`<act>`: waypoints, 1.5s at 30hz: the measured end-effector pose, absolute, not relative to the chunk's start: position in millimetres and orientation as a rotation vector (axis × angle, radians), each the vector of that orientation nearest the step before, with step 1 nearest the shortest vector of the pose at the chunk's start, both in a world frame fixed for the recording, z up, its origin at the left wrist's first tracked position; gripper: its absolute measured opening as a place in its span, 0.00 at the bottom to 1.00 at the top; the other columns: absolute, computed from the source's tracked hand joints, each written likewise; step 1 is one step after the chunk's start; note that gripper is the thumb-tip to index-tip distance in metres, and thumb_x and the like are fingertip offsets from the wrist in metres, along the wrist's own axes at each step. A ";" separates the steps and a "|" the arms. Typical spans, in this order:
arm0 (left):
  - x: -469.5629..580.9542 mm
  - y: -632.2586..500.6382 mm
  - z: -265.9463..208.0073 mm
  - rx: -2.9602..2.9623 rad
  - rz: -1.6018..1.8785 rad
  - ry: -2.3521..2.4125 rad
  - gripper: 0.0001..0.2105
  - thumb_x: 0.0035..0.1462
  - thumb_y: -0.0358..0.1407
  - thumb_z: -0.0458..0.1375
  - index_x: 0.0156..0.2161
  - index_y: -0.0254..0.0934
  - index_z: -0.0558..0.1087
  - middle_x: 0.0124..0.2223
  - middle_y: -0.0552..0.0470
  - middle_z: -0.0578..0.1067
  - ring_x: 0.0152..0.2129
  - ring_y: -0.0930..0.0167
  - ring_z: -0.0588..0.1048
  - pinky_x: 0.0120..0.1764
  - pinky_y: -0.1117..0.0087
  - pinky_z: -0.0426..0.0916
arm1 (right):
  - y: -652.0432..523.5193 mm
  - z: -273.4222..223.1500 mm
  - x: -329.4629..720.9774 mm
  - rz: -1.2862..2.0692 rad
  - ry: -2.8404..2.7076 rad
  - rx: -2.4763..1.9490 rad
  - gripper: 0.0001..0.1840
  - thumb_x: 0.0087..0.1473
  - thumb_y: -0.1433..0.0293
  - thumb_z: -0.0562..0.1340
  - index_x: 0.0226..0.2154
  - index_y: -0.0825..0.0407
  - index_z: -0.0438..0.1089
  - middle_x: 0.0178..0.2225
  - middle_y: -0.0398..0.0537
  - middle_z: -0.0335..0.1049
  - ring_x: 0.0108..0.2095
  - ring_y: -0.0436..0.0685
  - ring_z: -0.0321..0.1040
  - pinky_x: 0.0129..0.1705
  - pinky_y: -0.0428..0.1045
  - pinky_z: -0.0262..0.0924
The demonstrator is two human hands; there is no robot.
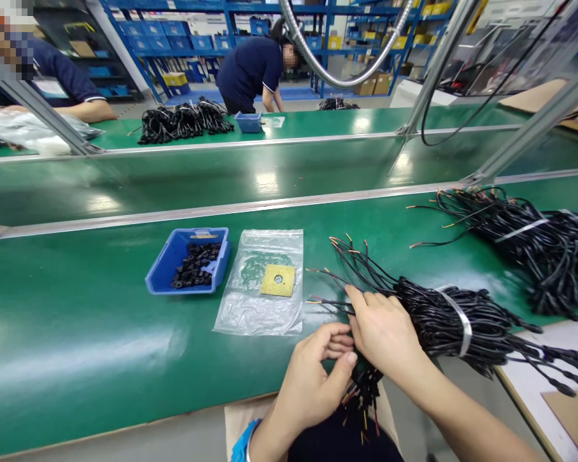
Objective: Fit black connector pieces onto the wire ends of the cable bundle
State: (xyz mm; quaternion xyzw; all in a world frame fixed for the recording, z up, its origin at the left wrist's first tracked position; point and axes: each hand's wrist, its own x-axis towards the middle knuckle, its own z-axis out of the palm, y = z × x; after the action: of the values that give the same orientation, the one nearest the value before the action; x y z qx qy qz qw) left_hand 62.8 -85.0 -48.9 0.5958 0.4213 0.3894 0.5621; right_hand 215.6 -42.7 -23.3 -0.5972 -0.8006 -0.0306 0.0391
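1. Head view: left hand (313, 378) pinches a small cable bunch (366, 388) at the table edge; right hand (383, 330) fingers grip the banded cable bundle (443, 321).
2. Risk, judged: stripped wire ends (337, 247) could snag, loosening the band.
3. Beyond: plastic bag (260, 282), blue bin (173, 263).

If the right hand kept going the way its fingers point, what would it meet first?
The right hand points up-left across the belt. It already rests on the banded cable bundle, so first come that bundle's loose wire ends, then probably the plastic bag; depth is unclear.
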 end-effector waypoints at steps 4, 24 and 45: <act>62.8 -86.2 -49.5 1.395 0.980 1.023 0.08 0.60 0.27 0.56 0.45 0.36 0.71 0.42 0.47 0.78 0.36 0.69 0.79 0.42 0.69 0.75 | -37.4 -31.0 218.8 0.105 -2.426 -1.599 0.16 0.56 0.74 0.57 0.47 0.55 0.70 0.37 0.52 0.76 0.39 0.61 0.73 0.41 0.53 0.66; 66.2 -87.8 -43.2 1.501 1.014 1.122 0.05 0.57 0.28 0.57 0.38 0.36 0.74 0.37 0.47 0.76 0.34 0.68 0.77 0.39 0.69 0.74 | -28.7 -52.6 219.8 0.291 -2.138 -1.380 0.14 0.59 0.76 0.52 0.44 0.52 0.68 0.41 0.51 0.72 0.43 0.58 0.70 0.44 0.53 0.68; 0.8 -77.6 -17.9 1.675 1.149 1.340 0.04 0.59 0.32 0.58 0.36 0.37 0.76 0.38 0.48 0.80 0.37 0.67 0.78 0.43 0.68 0.72 | -33.3 -67.1 220.9 0.124 -2.212 -1.257 0.12 0.62 0.64 0.56 0.40 0.55 0.68 0.49 0.61 0.68 0.51 0.65 0.66 0.52 0.62 0.65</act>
State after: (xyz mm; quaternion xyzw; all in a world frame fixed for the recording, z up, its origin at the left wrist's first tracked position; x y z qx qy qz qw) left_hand 0.8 -77.6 -17.9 0.6456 0.5164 0.4428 0.3471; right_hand 220.9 -33.3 -67.1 -0.4717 -0.8303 0.0465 0.2931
